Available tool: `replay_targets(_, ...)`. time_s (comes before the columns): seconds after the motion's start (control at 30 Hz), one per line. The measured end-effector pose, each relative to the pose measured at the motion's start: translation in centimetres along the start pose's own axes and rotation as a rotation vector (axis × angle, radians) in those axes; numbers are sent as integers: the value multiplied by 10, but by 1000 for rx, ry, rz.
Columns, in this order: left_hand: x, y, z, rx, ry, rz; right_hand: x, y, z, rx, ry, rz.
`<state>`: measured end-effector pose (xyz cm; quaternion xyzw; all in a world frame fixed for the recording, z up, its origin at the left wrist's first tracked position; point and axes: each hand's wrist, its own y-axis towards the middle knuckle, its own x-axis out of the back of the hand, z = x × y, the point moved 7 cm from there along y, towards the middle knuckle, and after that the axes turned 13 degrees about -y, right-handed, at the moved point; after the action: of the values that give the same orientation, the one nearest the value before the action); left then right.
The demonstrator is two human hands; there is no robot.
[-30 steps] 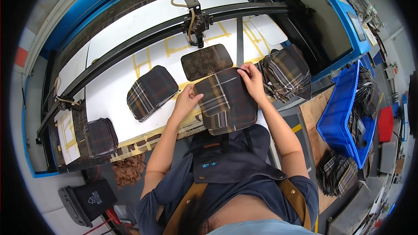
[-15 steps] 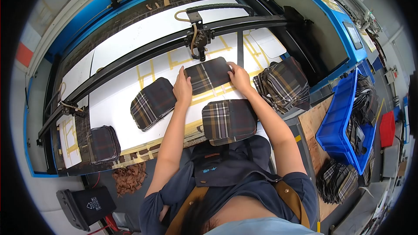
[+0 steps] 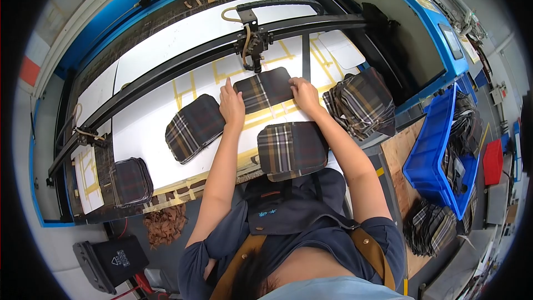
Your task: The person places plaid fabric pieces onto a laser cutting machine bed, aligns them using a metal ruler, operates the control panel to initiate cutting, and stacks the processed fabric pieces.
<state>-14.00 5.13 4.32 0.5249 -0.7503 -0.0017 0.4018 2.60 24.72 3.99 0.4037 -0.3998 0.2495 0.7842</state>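
A plaid fabric piece (image 3: 266, 90) with rounded corners lies flat on the white taped board, just below the laser head (image 3: 254, 47). At its left edge rests my left hand (image 3: 232, 105), fingers stretched out and thumb beside the cloth. My right hand (image 3: 305, 98) has its fingers bent and pressed together on the right edge of the same piece. One plaid stack (image 3: 194, 128) sits left of my left hand. Nearer my body, below my right hand, is another plaid stack (image 3: 292, 150). Right of that hand stands a taller, uneven plaid pile (image 3: 361, 103).
The machine's black gantry beam (image 3: 172, 65) crosses above the white board (image 3: 150, 116). A small plaid stack (image 3: 133, 182) lies at the front left. To the right, a blue crate (image 3: 413, 161) holds more fabric, with a plaid bundle (image 3: 430, 230) beside it.
The view has shifted slightly. My left fingers have straightened and moved a little up and left along the piece's edge. My right hand stays at the right edge.
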Motion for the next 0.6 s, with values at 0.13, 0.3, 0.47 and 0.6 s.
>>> replay_targets(0.13,0,-27,-28,-305,0,87,16,-4,2,-67,-131,-2)
replay_targets(0.3,-28,-73,-32,-351,-149,435,23,-8,-4,-155,-502,131)
replay_targets(0.47,-30,-84,-43,-447,-5,440,-1,-7,-19,-226,-615,268)
replay_targets(0.6,-33,-80,-38,-445,11,497,-7,-1,-25,-272,-662,283)
